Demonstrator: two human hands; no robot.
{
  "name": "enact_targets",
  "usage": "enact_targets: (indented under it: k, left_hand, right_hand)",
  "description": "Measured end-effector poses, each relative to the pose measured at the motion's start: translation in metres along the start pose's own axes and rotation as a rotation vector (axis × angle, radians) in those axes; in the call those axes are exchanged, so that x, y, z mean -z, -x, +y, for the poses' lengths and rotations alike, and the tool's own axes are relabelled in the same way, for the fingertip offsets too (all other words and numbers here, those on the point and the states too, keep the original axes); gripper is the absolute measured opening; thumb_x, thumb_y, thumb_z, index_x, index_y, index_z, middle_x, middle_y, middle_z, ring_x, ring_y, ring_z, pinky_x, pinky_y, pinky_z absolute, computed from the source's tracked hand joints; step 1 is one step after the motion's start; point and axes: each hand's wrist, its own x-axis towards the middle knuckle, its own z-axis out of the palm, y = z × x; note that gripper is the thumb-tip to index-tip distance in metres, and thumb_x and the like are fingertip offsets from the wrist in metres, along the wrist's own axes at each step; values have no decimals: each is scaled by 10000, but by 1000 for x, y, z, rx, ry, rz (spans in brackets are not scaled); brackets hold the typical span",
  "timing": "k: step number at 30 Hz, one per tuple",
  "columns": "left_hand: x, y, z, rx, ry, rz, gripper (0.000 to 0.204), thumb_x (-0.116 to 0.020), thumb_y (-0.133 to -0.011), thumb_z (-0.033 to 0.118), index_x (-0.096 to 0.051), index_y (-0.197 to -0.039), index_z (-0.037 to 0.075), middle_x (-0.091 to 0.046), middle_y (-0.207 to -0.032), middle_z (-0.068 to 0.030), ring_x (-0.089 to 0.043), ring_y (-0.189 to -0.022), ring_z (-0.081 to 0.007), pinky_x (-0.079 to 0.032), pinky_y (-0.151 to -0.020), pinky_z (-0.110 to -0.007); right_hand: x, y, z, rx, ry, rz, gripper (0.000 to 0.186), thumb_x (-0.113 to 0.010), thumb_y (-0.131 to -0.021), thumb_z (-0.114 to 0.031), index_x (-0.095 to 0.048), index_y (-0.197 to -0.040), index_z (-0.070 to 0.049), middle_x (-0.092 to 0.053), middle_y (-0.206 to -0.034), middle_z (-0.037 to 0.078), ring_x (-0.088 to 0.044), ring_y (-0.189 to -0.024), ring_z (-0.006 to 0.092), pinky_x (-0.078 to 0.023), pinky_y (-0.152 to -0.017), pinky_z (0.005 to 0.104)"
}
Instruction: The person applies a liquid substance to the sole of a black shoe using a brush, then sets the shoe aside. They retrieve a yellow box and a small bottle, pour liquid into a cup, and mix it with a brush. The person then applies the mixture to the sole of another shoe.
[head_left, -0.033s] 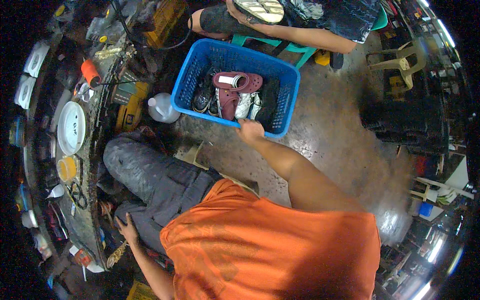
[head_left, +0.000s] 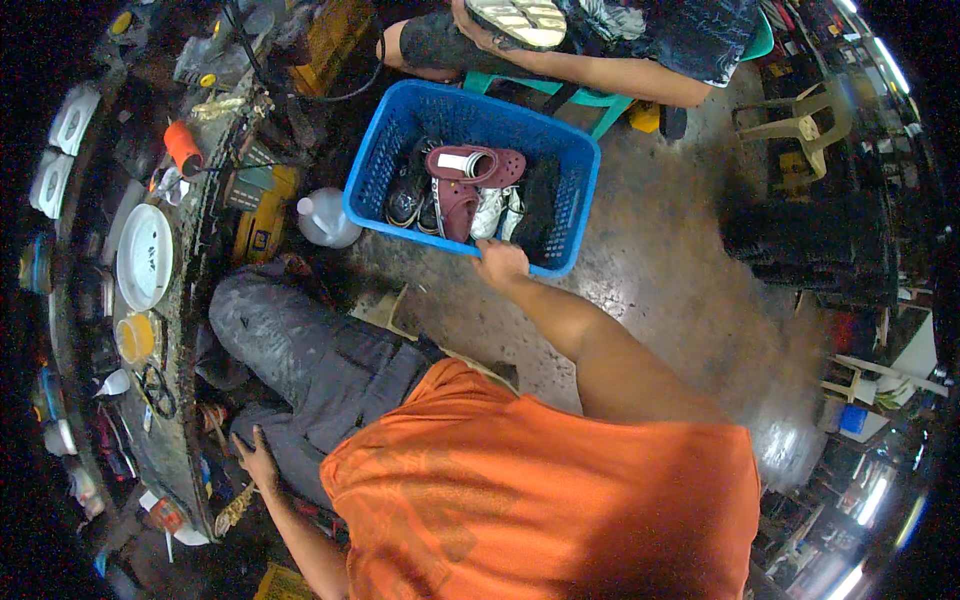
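My right hand [head_left: 502, 262] is closed over the near rim of a blue plastic basket [head_left: 398, 236], arm stretched forward. Inside lie a pair of maroon clogs [head_left: 458, 208], a white shoe [head_left: 487, 214] and several dark shoes, partly hidden under one another. One clog rests across the top of the pile. My left hand [head_left: 258, 460] lies on the grey trousers [head_left: 300, 340] at my thigh, its fingers apart and nothing held.
Beyond the basket a person sits on a green chair [head_left: 610, 112], a hand at a shoe [head_left: 520, 22]. A clear jug [head_left: 328, 218] stands left of the basket. The workbench at left carries a white lid [head_left: 145, 257] and an amber tub [head_left: 134, 339]. A beige chair [head_left: 800, 128] stands far right.
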Motion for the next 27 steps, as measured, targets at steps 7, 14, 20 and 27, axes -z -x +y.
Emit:
enact_targets:
  k: [7,14,20,27]
  left_hand:
    - [-1,-2,-2,20,133,-19,901,-573,-897,682,-230,-1612,254,-291,-1596,-283,-261,-1450,-502,-273,-1173,-532]
    - [-1,-65,-1,4,-116,-49,1017,-532,-891,730,-283,-1567,13,-382,-1540,-297,-409,-1376,-481,-281,-1163,-516]
    - [2,-78,3,140,-165,-91,1043,-556,-864,737,-313,-1546,-14,-453,-1491,-290,-416,-1373,-453,-289,-1165,-508]
    - [-23,-94,-16,92,-292,33,812,-556,-931,588,-353,-1558,114,-624,-1236,-230,-576,-1139,-430,-405,-1076,-532]
  right_hand:
    - [-6,-2,2,22,50,-11,381,-650,-889,-413,-655,-1068,-76,-706,-1021,155,-698,-947,348,-565,-788,497]
    - [-2,0,2,14,17,-11,415,-638,-894,-432,-651,-1103,-74,-706,-1015,165,-698,-948,349,-569,-788,499]
    - [-1,0,-2,12,9,21,420,-601,-918,-450,-653,-1127,-89,-717,-1006,171,-704,-939,357,-568,-797,499]
    - [-1,1,0,-4,11,10,416,-592,-917,-447,-647,-1139,-100,-727,-1000,167,-710,-930,357,-561,-798,504]
